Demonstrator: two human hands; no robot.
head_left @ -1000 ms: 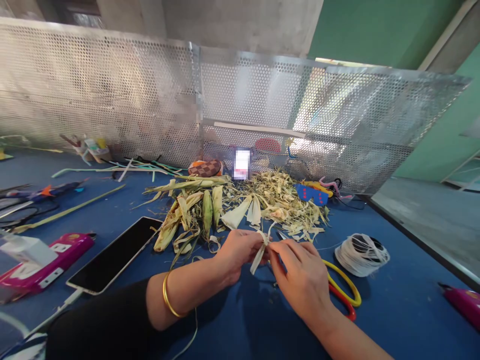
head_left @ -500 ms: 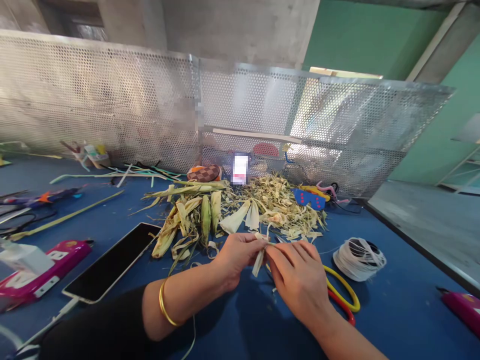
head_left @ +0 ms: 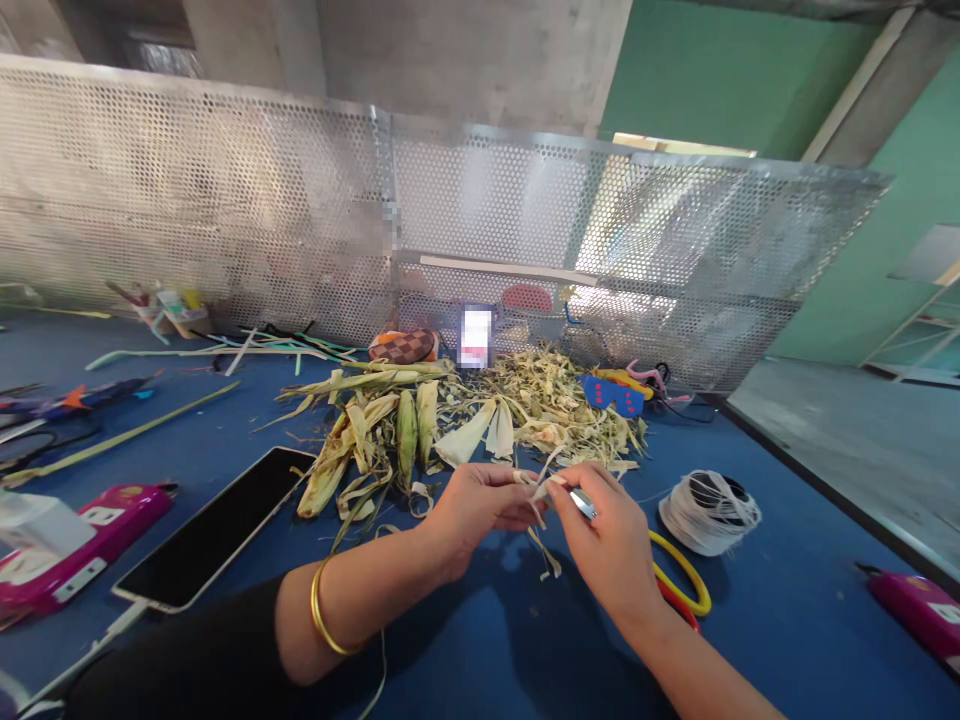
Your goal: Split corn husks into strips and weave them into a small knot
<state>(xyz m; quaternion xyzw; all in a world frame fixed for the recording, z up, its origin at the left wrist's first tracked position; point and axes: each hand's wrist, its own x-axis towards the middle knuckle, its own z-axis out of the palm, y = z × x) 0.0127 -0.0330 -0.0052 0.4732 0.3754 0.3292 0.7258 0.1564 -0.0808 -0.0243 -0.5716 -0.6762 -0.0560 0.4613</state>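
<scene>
My left hand pinches a pale corn husk strip between thumb and fingers, above the blue tabletop. At the strip's other side, the fingertips of my right hand are closed on it too. A thin curled end of husk hangs below the fingers. Under and beside my right hand lie scissors with yellow and red handles; a shiny metal piece, probably their blade, shows past my fingers. Beyond the hands sit two pale folded husk pieces and a heap of shredded husk.
Whole husks lie left of the heap, near a phone on a cable. A ball of white string stands right. Pink power strips lie at both sides, and a perforated metal screen closes the back.
My right hand has turned and drawn slightly right, uncovering the shiny metal piece. The husk strip between my fingertips has shifted, and a curled end now dangles lower. The view has shifted slightly.
</scene>
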